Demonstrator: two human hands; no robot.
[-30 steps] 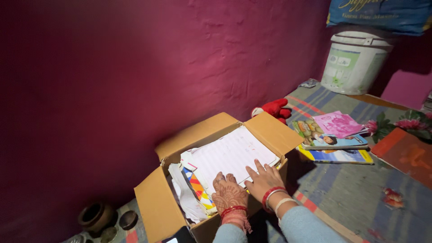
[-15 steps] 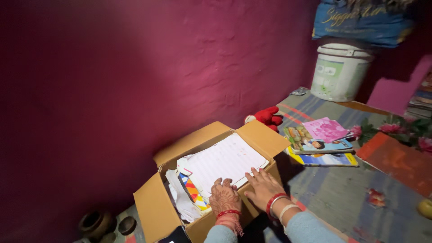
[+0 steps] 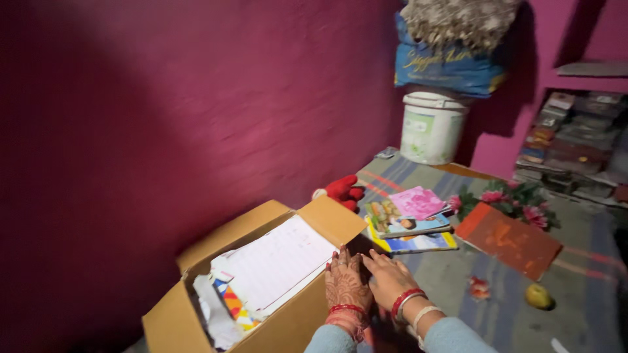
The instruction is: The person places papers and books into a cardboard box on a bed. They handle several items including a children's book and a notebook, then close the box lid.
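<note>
An open cardboard box (image 3: 196, 320) stands by the magenta wall, filled with white lined papers (image 3: 278, 265) and colourful booklets (image 3: 232, 304). My left hand (image 3: 345, 282), patterned with henna, lies flat on the box's near right edge, fingers spread and holding nothing. My right hand (image 3: 387, 278) rests beside it, fingers pointing at the box's right flap (image 3: 333, 219), also empty. Red bangles circle both wrists.
A stack of books (image 3: 409, 222) lies on the striped mat right of the box, with a red soft toy (image 3: 343, 191) behind. A red board (image 3: 509, 238), pink flowers (image 3: 517, 199), a yellow fruit (image 3: 538, 296), a white bucket (image 3: 430, 127) and shelves (image 3: 575, 137) lie beyond.
The view has swung right and up, revealing the shelves and the bundle above the bucket. Both hands have slid from the papers toward the box's right edge.
</note>
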